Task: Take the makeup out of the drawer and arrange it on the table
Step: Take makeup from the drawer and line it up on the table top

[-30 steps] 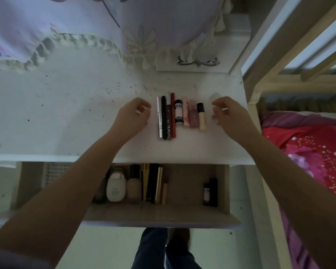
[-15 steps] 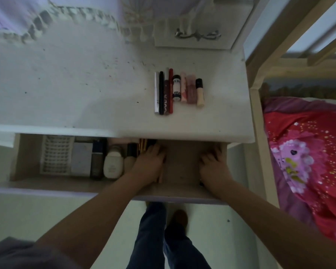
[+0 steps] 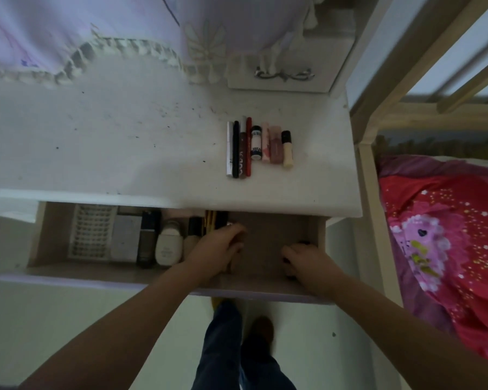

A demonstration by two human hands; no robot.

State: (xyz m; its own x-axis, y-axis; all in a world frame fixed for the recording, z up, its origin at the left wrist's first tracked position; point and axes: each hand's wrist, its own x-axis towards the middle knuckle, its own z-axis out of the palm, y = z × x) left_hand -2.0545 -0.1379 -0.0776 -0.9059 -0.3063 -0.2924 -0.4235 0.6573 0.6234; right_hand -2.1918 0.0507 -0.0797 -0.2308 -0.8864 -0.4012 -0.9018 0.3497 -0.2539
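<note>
— Dim room, white table [image 3: 124, 153], bed with a red blanket [image 3: 445, 235] sitting beside it. What are the hands doing?

— Both are reaching into the open drawer [image 3: 265, 285]. Left hand [image 3: 217, 249] is curling round dark sticks; right hand [image 3: 307, 257] is closing on something small and black.

— And the makeup?

— Eight slim tubes [image 3: 258, 147] are lying in a tidy row on the table, well beyond both hands; bottles [image 3: 168, 244] are waiting left of them.

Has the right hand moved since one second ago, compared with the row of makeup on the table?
Yes. The right hand went from beside the makeup row down into the drawer.
</note>
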